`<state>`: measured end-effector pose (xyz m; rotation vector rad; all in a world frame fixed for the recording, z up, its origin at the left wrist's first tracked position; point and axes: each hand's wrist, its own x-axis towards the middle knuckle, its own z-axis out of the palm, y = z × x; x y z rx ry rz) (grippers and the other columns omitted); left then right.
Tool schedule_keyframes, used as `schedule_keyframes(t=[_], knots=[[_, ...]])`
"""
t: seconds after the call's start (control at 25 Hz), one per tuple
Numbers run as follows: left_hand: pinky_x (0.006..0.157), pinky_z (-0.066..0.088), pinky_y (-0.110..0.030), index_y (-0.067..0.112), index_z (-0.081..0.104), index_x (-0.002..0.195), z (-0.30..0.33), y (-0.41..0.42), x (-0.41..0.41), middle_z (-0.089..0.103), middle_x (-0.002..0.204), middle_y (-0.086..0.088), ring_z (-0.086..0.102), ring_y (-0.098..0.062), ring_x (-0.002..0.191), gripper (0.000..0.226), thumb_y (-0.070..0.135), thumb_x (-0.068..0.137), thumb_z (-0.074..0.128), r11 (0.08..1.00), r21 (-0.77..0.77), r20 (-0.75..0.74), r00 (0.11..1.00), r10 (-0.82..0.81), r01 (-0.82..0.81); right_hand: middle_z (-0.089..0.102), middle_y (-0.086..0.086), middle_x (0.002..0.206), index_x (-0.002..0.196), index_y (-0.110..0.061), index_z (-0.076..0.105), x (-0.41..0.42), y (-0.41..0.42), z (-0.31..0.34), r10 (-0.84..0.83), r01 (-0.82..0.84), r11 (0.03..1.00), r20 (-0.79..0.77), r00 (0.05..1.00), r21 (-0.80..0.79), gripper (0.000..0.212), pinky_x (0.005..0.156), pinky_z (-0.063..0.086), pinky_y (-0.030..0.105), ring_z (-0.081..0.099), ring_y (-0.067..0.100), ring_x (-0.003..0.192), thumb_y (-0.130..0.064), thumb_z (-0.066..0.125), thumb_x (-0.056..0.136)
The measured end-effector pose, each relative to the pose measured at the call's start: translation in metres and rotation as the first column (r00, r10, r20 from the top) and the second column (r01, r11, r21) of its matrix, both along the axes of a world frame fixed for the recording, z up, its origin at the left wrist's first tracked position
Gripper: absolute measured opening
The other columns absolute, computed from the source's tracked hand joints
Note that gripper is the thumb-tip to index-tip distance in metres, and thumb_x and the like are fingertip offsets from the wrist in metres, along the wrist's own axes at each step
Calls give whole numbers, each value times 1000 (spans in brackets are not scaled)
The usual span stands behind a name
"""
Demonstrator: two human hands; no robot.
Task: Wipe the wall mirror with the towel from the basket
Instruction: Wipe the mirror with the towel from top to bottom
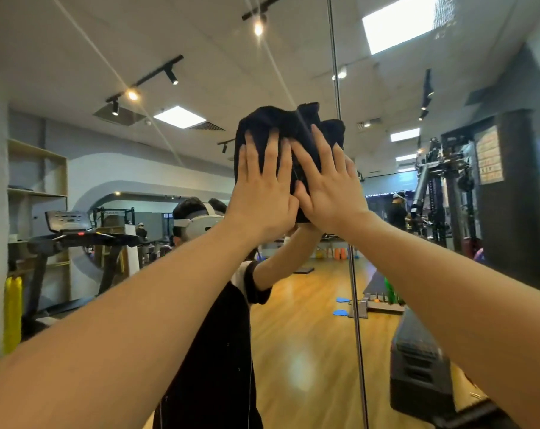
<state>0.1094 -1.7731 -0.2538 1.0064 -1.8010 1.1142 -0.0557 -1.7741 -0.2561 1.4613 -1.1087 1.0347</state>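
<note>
Hands flat, fingers spread: left hand point(262, 193), right hand point(330, 193) press black towel point(281, 125) against mirror point(108, 150); apparently bunched.

Single head-worn wide-angle view, facing forward and slightly upward, close to the wall mirror point(293, 320)

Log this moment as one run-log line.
stage: wiping | left hand: flat on towel | right hand: flat on towel | towel: pressed against wall mirror, at seam
</note>
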Motion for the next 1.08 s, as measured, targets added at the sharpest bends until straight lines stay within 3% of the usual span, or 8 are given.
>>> schedule_keyframes(t=[0.24,0.44,0.84,1.08], knots=[[127,1,-58,8,-3,162,-16,-1,-20,-8,170,-18,-10,-48,154,78,46,102,29,998,-10,61,996,-68,69,12,14,172,163,-26,23,-19,-2,-29,32,-33,999,77,997,17,66,122,20,48,26,39,151,-41,37,101],[126,6,-59,6,5,163,-75,2,-43,-2,170,-19,-8,-49,154,77,46,101,26,996,30,104,991,-88,85,10,18,171,164,-21,22,-39,11,-98,12,-22,996,117,993,90,68,118,24,51,30,44,143,-41,37,101],[127,5,-56,7,-9,162,-172,21,-37,-14,170,-18,-18,-48,153,79,46,103,26,984,176,208,976,-66,29,4,21,171,165,-19,20,-35,37,-200,-44,-10,945,156,987,328,74,118,28,59,32,52,138,-47,38,98],[127,11,-54,5,-4,163,-209,28,-2,-12,170,-18,-15,-44,155,79,42,103,34,978,210,225,972,-62,13,5,25,170,164,-17,24,1,40,-243,9,-70,941,184,983,330,73,115,29,63,35,54,133,-44,39,98]])
